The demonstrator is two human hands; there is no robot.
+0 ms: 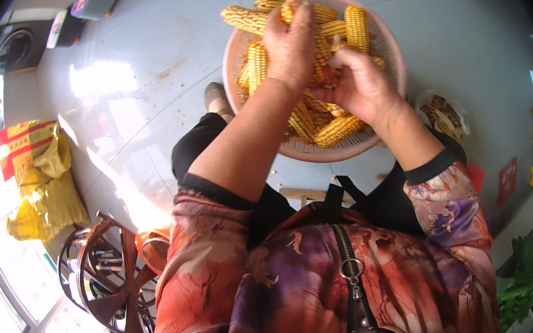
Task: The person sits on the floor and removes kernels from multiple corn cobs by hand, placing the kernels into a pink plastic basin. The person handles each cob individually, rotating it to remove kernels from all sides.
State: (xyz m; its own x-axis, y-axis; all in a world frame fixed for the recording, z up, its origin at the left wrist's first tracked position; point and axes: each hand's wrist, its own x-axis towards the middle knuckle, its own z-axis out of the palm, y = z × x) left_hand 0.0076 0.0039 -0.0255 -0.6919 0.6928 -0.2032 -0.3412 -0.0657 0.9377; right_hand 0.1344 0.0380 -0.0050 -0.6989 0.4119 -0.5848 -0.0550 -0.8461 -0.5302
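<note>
A round pink plastic basket (396, 72) holds several ears of yellow corn (357, 30) and some loose kernels. My left hand (290, 48) is over the upper middle of the basket, its thumb and fingers closed around the tip of an ear. On the right, my right hand (360, 79) has its thumb and curled fingers about the lower end of a partly shelled ear (322, 59) between the hands. Whether both hands are on one and the same ear cannot be told. Another ear (242, 19) lies across the basket's upper left rim.
A pale bag of dry husks (440, 114) stands right of the basket. Below the basket is a wooden stool (309, 193). Yellow sacks (47, 191) and a dark round-framed rack (111, 278) are at left. Kernels lie scattered on the grey floor (151, 110). Leafy greens (518, 281) are at lower right.
</note>
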